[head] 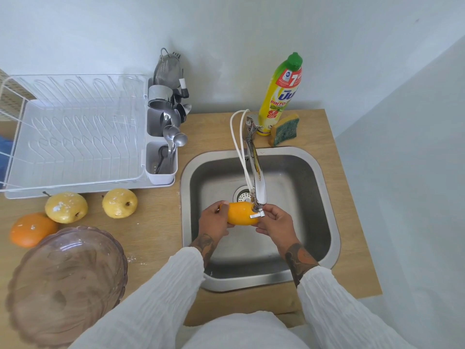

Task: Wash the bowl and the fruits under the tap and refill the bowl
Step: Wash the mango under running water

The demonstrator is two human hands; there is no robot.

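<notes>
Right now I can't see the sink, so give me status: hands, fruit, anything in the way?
Left hand and right hand both on orange, under tap. Three fruits unwashed on counter. Bowl empty. Nothing blocking.

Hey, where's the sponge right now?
In the head view, the sponge stands on edge on the counter behind the sink, at the back right, leaning beside the dish soap bottle.

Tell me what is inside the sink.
Inside the sink, both hands hold an orange fruit below the tap. The drain strainer shows partly; tap and fruit cover the rest.
</notes>
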